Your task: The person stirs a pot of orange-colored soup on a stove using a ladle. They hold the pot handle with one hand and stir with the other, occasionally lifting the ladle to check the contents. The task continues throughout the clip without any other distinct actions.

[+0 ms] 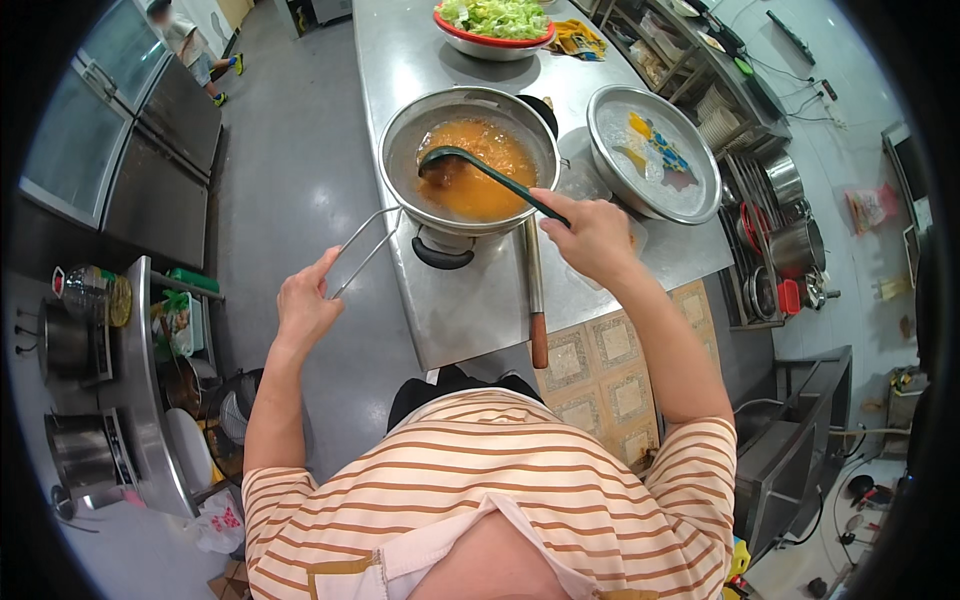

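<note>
My left hand (307,300) grips the wire handle (366,247) of a round metal mesh strainer (397,169). The strainer sits in the mouth of a pot whose black side handle (442,253) juts out toward me. Orange-brown liquid (480,191) with froth and bits fills its middle. In my right hand (592,229) is a dark green ladle (487,171), its bowl dipping into the liquid at the left. A metal tool with a wooden handle (538,337) extends from beside the pot over the table's near edge; its far end is hidden.
On the steel table (472,307), a metal basin (622,161) of cloudy water with cloth-like pieces stands right. Lettuce fills a red colander (495,37) in a bowl behind, beside a yellow-blue cloth (576,39). A person (191,49) is far left by steel refrigerators (161,157).
</note>
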`<control>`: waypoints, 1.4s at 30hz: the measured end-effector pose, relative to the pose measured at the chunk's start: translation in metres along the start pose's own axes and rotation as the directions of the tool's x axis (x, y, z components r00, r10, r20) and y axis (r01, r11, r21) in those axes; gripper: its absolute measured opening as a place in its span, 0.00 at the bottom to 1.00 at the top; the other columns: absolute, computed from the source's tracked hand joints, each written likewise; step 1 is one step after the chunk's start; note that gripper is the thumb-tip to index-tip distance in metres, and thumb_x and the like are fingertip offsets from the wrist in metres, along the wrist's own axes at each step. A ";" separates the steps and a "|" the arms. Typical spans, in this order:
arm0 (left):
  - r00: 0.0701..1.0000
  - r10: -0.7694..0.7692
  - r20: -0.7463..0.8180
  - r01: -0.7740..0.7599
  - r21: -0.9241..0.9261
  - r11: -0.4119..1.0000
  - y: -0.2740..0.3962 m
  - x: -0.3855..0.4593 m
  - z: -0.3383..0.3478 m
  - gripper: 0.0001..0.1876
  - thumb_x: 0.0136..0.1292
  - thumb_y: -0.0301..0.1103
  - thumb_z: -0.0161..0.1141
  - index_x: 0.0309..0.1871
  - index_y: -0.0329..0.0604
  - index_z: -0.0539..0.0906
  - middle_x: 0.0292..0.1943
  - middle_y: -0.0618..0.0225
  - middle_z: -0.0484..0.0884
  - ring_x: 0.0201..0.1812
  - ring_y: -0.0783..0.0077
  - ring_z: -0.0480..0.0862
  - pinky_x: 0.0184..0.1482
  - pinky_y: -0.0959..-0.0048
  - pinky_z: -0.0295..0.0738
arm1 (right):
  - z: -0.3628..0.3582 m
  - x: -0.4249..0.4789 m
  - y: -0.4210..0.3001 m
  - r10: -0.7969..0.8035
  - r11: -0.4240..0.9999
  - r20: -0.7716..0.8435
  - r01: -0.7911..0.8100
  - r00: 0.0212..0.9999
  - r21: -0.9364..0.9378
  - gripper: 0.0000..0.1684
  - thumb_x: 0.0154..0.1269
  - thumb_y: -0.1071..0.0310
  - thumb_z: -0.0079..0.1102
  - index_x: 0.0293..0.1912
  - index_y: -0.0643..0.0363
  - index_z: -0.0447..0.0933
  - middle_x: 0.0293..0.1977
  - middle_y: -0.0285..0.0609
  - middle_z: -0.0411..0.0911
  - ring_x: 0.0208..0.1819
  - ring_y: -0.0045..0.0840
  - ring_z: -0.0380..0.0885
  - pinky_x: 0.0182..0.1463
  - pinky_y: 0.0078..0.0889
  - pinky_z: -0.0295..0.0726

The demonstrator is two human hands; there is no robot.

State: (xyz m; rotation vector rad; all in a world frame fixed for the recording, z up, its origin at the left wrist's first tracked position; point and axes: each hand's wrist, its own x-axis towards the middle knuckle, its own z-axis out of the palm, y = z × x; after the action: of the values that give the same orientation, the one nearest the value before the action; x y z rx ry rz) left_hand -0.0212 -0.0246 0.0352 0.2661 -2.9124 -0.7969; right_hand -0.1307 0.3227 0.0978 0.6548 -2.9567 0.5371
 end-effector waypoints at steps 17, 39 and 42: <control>0.998 -0.032 0.063 0.032 -0.002 0.999 0.001 0.002 -0.003 0.37 0.38 0.22 0.59 0.59 0.58 0.79 0.20 0.66 0.68 0.24 0.65 0.73 0.32 0.65 0.69 | 0.009 0.034 -0.016 -0.033 0.983 0.027 0.037 0.999 -0.179 0.21 0.62 0.59 0.56 0.55 0.39 0.77 0.27 0.44 0.82 0.31 0.40 0.82 0.36 0.45 0.79; 0.994 -0.049 0.098 0.057 -0.081 0.995 -0.005 0.000 -0.002 0.36 0.38 0.24 0.58 0.60 0.58 0.79 0.17 0.67 0.63 0.21 0.68 0.69 0.30 0.69 0.67 | -0.054 -0.031 0.016 -0.054 0.996 0.053 0.050 0.997 0.078 0.23 0.57 0.65 0.61 0.55 0.42 0.79 0.23 0.46 0.79 0.27 0.40 0.79 0.35 0.38 0.75; 0.991 -0.065 0.117 0.073 -0.067 0.995 0.000 -0.001 -0.005 0.36 0.38 0.24 0.58 0.60 0.57 0.79 0.17 0.67 0.63 0.21 0.69 0.69 0.29 0.69 0.67 | -0.050 -0.027 0.007 -0.006 1.000 0.140 0.004 0.990 0.017 0.23 0.58 0.64 0.61 0.55 0.43 0.79 0.26 0.48 0.80 0.29 0.41 0.80 0.36 0.37 0.77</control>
State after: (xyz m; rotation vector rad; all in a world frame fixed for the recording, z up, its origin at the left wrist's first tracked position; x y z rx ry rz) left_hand -0.0195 -0.0264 0.0392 0.3272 -2.9877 -0.9551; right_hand -0.1094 0.3571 0.1385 0.7305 -3.0824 0.5377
